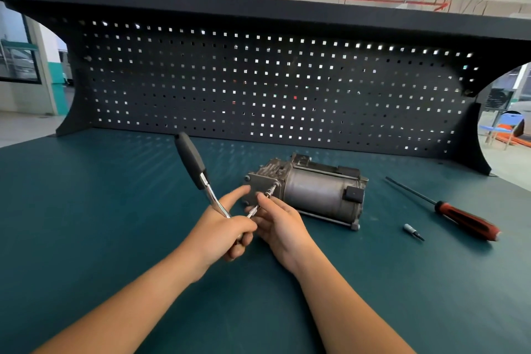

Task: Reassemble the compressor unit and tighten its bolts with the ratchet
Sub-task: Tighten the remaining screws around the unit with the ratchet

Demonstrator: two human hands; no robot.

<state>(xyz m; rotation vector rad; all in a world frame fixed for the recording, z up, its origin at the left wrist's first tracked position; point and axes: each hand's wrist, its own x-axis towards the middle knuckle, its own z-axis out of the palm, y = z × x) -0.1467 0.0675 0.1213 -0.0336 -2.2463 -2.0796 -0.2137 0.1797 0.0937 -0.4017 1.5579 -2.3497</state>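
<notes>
Compressor (316, 192) lies mid-tabletop (86, 224) nearer the back edge, just beyond your fingers (235, 192). Your left hand (221, 230) grips the ratchet (191, 161). Your right hand (281, 227) pinches its extension (262, 203) against a bolt (275, 184).

We see a ratchet (201, 177) with a polished chrome shank and matt black grip, a compressor (313, 190) of dull grey metal, a matt teal bench top (115, 210), and a screwdriver (459, 217) whose red-and-black plastic handle looks glossy.

Screwdriver (465, 220) & bit (413, 231) rt of compressor (316, 192); pegboard (258, 89) walls rear; lt side open.
</notes>
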